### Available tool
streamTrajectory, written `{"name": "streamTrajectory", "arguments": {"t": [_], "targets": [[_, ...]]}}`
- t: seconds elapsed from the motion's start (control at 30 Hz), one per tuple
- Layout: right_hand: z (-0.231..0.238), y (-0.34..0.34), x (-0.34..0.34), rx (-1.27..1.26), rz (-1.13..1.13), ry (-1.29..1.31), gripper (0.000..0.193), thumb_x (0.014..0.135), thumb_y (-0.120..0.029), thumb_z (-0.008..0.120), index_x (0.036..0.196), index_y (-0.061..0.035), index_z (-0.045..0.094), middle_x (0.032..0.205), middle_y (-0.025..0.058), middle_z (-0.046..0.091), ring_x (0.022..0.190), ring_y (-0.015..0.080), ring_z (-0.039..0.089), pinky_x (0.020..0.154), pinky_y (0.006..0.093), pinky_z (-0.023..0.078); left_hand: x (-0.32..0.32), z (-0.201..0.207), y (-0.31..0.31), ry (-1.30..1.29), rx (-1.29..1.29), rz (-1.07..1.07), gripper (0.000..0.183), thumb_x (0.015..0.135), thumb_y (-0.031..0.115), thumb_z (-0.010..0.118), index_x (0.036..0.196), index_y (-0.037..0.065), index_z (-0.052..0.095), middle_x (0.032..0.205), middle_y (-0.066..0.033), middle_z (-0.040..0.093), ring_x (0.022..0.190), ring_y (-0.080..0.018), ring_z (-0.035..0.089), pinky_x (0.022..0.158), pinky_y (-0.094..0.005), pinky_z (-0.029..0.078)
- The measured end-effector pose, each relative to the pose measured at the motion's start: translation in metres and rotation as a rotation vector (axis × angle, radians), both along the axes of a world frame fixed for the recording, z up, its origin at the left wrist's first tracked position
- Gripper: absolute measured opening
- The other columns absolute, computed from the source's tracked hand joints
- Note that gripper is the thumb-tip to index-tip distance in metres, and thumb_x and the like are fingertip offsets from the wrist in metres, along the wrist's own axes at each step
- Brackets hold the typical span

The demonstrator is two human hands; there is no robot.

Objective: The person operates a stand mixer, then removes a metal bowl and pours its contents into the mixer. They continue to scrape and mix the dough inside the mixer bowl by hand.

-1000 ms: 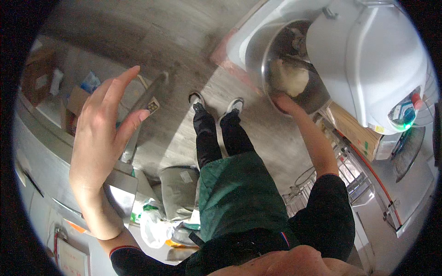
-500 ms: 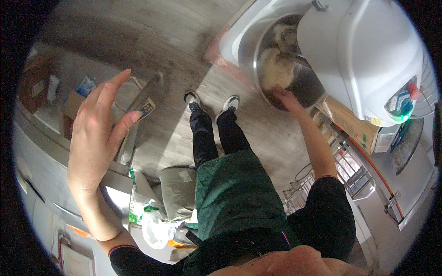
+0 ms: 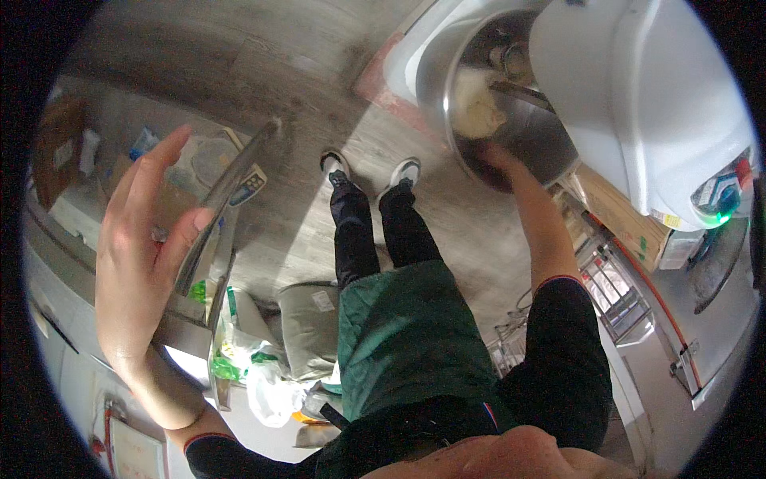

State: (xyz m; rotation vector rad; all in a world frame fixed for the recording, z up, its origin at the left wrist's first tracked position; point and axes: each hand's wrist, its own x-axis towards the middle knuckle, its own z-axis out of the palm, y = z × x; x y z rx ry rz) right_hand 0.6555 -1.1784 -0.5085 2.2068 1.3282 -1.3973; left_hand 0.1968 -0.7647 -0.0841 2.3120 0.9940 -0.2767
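Observation:
My left hand (image 3: pixel 137 231) is raised in the air on the left, above the edge of a metal counter. Its fingers are stretched and the thumb stands apart, with nothing held. My right hand (image 3: pixel 496 162) reaches down inside a large steel mixing bowl (image 3: pixel 432 84). A lump of pale dough (image 3: pixel 477 112) lies in the bowl just beyond that hand, below a metal dough hook (image 3: pixel 523 94). Shadow hides the right fingers, so their shape and any contact do not show. The white mixer head (image 3: pixel 630 88) overhangs the bowl's right side.
The metal counter (image 3: pixel 191 335) runs along my left, with a small keypad device (image 3: pixel 250 185) by its edge. A grey sack (image 3: pixel 309 331) and plastic bags (image 3: pixel 270 391) lie left of my green apron. A cardboard box (image 3: pixel 618 209) and a wire rack (image 3: pixel 614 291) stand at the right.
My left hand has shifted left, its fingers still spread. The right hand sits slightly deeper in the bowl's shadow. The whole view has turned a little; the dough stays in the bowl.

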Motion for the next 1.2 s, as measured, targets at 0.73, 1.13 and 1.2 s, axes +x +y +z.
{"name": "streamTrajectory", "arguments": {"t": [0.73, 1.13, 1.2], "targets": [[0.239, 0.041, -0.095, 0.239, -1.029, 0.089, 0.045, 0.076, -0.031, 0.076, 0.106, -0.0011, 0.060, 0.105, 0.0156, 0.064, 0.090, 0.0248, 0.062, 0.077, 0.0416, 0.050, -0.009, -0.018, 0.004, 0.012, 0.054, -0.033, 0.051, 0.084, 0.015, 0.067, 0.130, 0.004, 0.050, 0.121, -0.0199, 0.059, 0.110, -0.0312, 0.060, 0.093, -0.0415, 0.049], [0.433, -0.096, 0.006, 0.673, -1.548, 0.273, 0.036, 0.090, -0.025, 0.061, 0.120, -0.0113, 0.049, 0.101, 0.0024, 0.057, 0.092, 0.0151, 0.055, 0.076, 0.0345, 0.049, -0.051, 0.000, -0.085, -0.113, 0.344, -0.007, 0.038, 0.081, 0.017, 0.068, 0.116, 0.009, 0.058, 0.113, -0.0165, 0.061, 0.107, -0.0352, 0.057, 0.091, -0.0464, 0.043], [0.433, -0.202, 0.082, 1.203, -1.726, 0.187, 0.025, 0.091, -0.033, 0.060, 0.105, -0.0126, 0.054, 0.094, 0.0026, 0.057, 0.083, 0.0157, 0.056, 0.073, 0.0345, 0.048, -0.030, 0.016, -0.121, -0.142, 0.303, 0.021, 0.035, 0.081, 0.016, 0.067, 0.114, 0.008, 0.059, 0.112, -0.0167, 0.061, 0.106, -0.0351, 0.057, 0.091, -0.0456, 0.043]]}}
